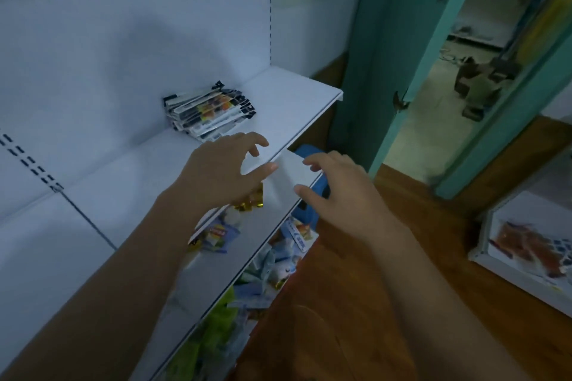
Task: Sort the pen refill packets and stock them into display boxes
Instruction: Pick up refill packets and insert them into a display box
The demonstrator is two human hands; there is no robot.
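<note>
Two hands were out over the shelving, both w/ nothing in them. L hand (223, 164) hovered above the front edge of the top shelf (297, 93), fingers spread wide & lightly bent. R hand (337, 185) was at its 3 o'clock and a bit lower, fingers loose & apart, tips over the corner of the second shelf (288, 172); couldn't tell if they touched it.

The stack of pen refill packets (210, 113) lay at 12 o'clock from the L hand, near but apart. It sat at the back of the top shelf against the white back panel (123, 40), w/ the packets fanned unevenly.

Mixed colourful packets (216, 235) were on the second shelf at the L hand's 6 o'clock, w/ more below. A blue object (305, 150) showed at the R hand's 11 o'clock. The teal door frame (387, 71) stood at approx. 1 o'clock, above the wooden floor (356, 288).
</note>
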